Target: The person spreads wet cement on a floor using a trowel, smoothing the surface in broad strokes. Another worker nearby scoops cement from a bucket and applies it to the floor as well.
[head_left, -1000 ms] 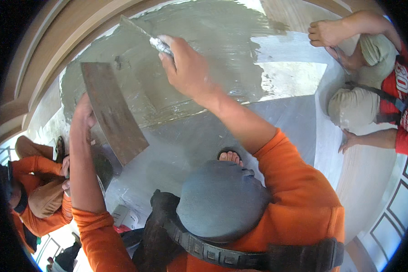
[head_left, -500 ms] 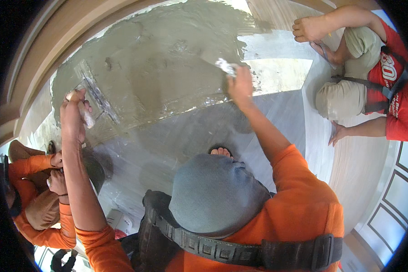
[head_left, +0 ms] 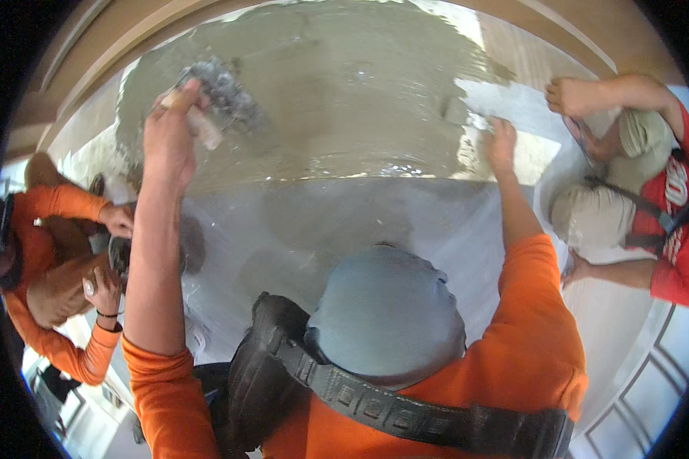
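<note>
My left hand (head_left: 170, 134) is closed around the pale handle of a plastering trowel (head_left: 226, 96). Its rectangular blade, smeared with grey mortar, is at the far left part of a wide wet mortar layer (head_left: 344, 107). Whether the whole blade touches the layer, I cannot tell. My right hand (head_left: 502, 147) grips a small scraper (head_left: 458, 113), its handle mostly hidden by the fingers. The scraper's blade is at the right border of the mortar, beside a pale bare strip (head_left: 532, 157).
A person in a red shirt (head_left: 677, 199) crouches at the right, one hand near the mortar's far right. Another in orange sleeves (head_left: 61, 203) sits at the left. Curved wooden trim (head_left: 76, 99) bounds the far left. My grey-clad knee (head_left: 386, 314) and a black strap (head_left: 406, 417) are close below.
My left hand has carried the trowel farther away over the mortar, and its blade has turned. The right hand has moved right with the scraper to the layer's border. The view has shifted slightly.
</note>
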The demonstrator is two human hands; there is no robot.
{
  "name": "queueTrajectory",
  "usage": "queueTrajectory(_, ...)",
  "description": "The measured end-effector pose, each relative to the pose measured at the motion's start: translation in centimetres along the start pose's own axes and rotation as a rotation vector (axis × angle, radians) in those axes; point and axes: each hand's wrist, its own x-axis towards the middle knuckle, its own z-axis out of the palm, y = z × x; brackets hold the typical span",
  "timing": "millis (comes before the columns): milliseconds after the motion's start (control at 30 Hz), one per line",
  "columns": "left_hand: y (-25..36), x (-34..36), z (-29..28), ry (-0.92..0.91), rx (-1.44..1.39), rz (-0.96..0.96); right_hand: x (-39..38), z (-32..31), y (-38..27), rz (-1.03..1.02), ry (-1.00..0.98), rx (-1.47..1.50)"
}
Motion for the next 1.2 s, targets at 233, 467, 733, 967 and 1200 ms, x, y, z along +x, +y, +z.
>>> queueTrajectory(233, -1.3, -0.1, 1.8, 0.165, -0.384, -0.107, 1.0, -1.8, -3.8, 0.077, 0.174, -0.092)
queueTrajectory(467, -3.6, -4.2, 9.8, 0.275, -0.625, -0.19, -1.4, -5.9, -38.9, 0.33, -0.659, 1.5)
queueTrajectory(733, -6.2, -10.2, 13.5, 0.048, -0.626, -0.255, 5.9, -7.2, -42.8, 0.787, -0.43, 1.989)
queueTrajectory(967, -8.6, -13.1, 2.0, -0.696, 0.187, -0.343, 12.0, -5.1, -35.6, 0.368, -0.599, 0.977)
queueTrajectory(1200, -0.2, -19.7, -16.5, -0.62, 0.988, -0.144, 6.4, -0.7, -40.5, -0.291, -0.839, 0.449)
